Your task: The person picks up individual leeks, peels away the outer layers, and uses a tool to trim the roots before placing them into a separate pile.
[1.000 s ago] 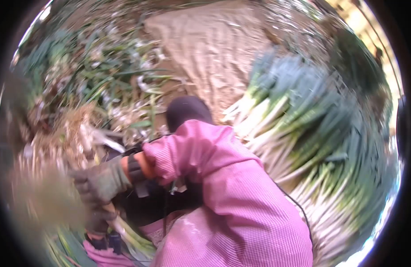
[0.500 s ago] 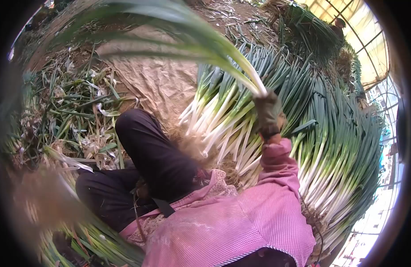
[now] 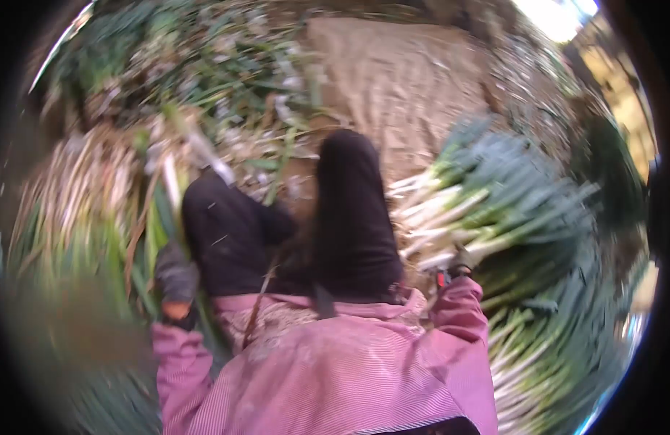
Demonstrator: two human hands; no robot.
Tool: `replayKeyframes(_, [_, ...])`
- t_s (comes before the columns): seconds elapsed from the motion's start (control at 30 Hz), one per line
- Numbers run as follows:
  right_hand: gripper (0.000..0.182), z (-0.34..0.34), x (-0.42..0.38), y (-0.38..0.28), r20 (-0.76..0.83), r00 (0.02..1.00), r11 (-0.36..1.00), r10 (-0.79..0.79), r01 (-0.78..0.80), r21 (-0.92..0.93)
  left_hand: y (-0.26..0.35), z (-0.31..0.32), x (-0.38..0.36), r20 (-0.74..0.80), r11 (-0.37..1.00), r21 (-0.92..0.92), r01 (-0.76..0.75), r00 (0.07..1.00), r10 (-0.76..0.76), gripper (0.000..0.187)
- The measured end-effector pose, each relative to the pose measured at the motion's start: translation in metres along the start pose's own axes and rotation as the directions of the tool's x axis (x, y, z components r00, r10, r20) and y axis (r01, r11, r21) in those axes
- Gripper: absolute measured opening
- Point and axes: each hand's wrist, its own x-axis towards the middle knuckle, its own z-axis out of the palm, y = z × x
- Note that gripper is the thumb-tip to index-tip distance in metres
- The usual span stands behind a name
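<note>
Leftward, untrimmed green onions (image 3: 96,185) lie roots away, leaves toward the person; the gloved left hand (image 3: 177,279) is nearer, beside their leaves. Past the brown sheet (image 3: 400,80), by its near right corner, cleaned green onions (image 3: 451,206) fan leaves outward, white ends near the right hand (image 3: 461,261). Blur hides whether either hand pinches anything.

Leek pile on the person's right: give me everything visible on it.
The leek pile lies in a broad, layered fan on the person's right. Pale white stalk ends point mostly left, toward the person; the stalks turn light green, then dark blue-green in the long leaves spreading right. They look fresh and trimmed fairly clean, but blur hides roots and fine detail. The tan sheet lies beyond its upper left. The right hand is at its left side; grip or contact can't be confirmed.
</note>
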Motion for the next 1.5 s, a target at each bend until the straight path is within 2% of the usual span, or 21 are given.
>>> replayKeyframes(0.1, [0.058,0.072,-0.096,-0.016,-0.136,0.955,0.909,-0.262,0.197,-0.369,0.002,0.015,0.004,-0.09,0.993,0.114,0.038,0.996,-0.028,0.077])
replayKeyframes(0.17, [0.055,0.099,-0.114,-0.027,-0.349,0.696,0.487,-0.627,0.0,-0.873,0.03,-0.031,0.008,0.073,0.972,0.132,0.195,0.976,-0.205,0.08])
replayKeyframes(0.2, [0.058,0.087,-0.099,-0.016,-0.246,0.519,0.403,-0.819,0.215,-0.889,0.03,-0.031,0.009,0.068,0.97,0.129,0.204,0.975,-0.214,0.079])
replayKeyframes(0.3, [0.033,0.165,-0.172,-0.026,0.132,0.698,0.533,-0.703,0.642,-0.551,0.022,-0.009,0.005,0.008,0.958,0.038,0.283,0.959,-0.283,0.077])
replayKeyframes(0.37, [0.019,0.247,-0.26,-0.018,0.38,0.601,0.477,-0.703,0.795,-0.375,0.014,-0.008,0.007,0.123,0.917,-0.136,0.376,0.924,-0.361,0.074])
replayKeyframes(0.43, [0.026,0.318,-0.343,-0.011,0.809,0.255,0.079,-0.529,0.964,-0.252,0.007,0.005,0.005,0.083,0.885,-0.243,0.396,0.918,-0.388,0.066])
replayKeyframes(0.53, [0.032,0.378,-0.358,0.032,0.974,0.225,0.375,0.0,0.903,-0.208,-0.013,0.017,0.01,-0.022,0.868,-0.416,0.271,0.951,-0.308,0.051])
replayKeyframes(0.6, [0.037,0.418,-0.346,0.048,0.966,-0.111,-0.174,0.233,0.973,0.154,-0.055,-0.022,0.035,0.146,0.709,-0.684,0.172,0.984,-0.098,0.044])
replayKeyframes(0.63, [0.037,0.437,-0.36,0.05,0.961,-0.07,-0.243,0.266,0.96,0.137,-0.084,-0.026,0.05,-0.218,0.915,-0.365,-0.171,0.971,0.094,0.032])
replayKeyframes(0.67, [0.037,0.454,-0.375,0.057,0.954,-0.025,-0.308,0.298,0.944,0.121,-0.077,-0.089,0.063,-0.124,0.898,-0.385,0.212,0.952,-0.278,0.031])
replayKeyframes(0.7, [0.035,0.467,-0.377,0.065,0.952,-0.084,-0.25,0.295,0.955,0.162,-0.138,-0.073,0.081,-0.526,0.998,-0.048,-0.041,0.85,0.01,0.032])
replayKeyframes(0.77, [0.032,0.486,-0.371,0.084,0.942,-0.196,-0.122,0.274,0.964,0.236,-0.197,-0.097,0.115,-0.403,0.772,-0.457,0.442,0.671,-0.623,0.029])
replayKeyframes(0.8, [0.032,0.493,-0.368,0.092,0.936,-0.218,-0.076,0.277,0.966,0.247,-0.201,-0.114,0.116,-0.498,0.643,-0.5,0.58,0.415,-0.761,0.028])
replayKeyframes(0.83, [0.032,0.5,-0.365,0.1,0.931,-0.24,-0.031,0.275,0.966,0.258,-0.194,-0.117,0.114,-0.664,0.661,-0.226,0.716,0.384,-0.642,0.027])
replayKeyframes(0.93, [0.028,0.518,-0.36,0.102,0.947,-0.12,0.051,0.298,0.993,0.11,-0.116,-0.129,0.077,-0.664,0.756,0.296,0.584,0.695,-0.276,0.017])
replayKeyframes(1.03, [0.023,0.541,-0.324,0.107,0.972,-0.012,0.337,0.236,0.939,-0.07,-0.032,-0.051,0.033,-0.498,0.998,0.04,-0.041,0.866,0.056,0.01])
replayKeyframes(1.07, [0.021,0.552,-0.326,0.101,0.978,-0.035,0.265,0.206,0.964,-0.022,0.004,-0.039,0.023,-0.131,0.982,-0.114,0.148,0.978,-0.163,0.011])
replayKeyframes(1.13, [0.017,0.579,-0.339,0.08,0.984,-0.094,0.106,0.151,0.991,0.078,0.042,-0.025,0.017,0.0,0.95,0.021,0.312,0.95,-0.312,0.007])
replayKeyframes(1.23, [0.024,0.607,-0.307,0.081,0.996,-0.083,0.196,-0.018,0.977,0.085,0.04,0.012,0.023,-0.218,0.962,-0.058,0.267,0.937,-0.273,0.012])
replayKeyframes(1.37, [0.046,0.634,-0.257,0.086,0.99,0.1,0.229,-0.099,0.971,-0.075,0.015,0.001,0.012,0.009,0.953,-0.043,0.301,0.953,-0.301,0.029])
replayKeyframes(1.5, [0.065,0.66,-0.27,0.089,0.991,0.064,0.537,-0.114,0.843,0.008,-0.002,-0.054,-0.013,0.009,0.957,0.244,0.155,0.987,-0.163,0.035])
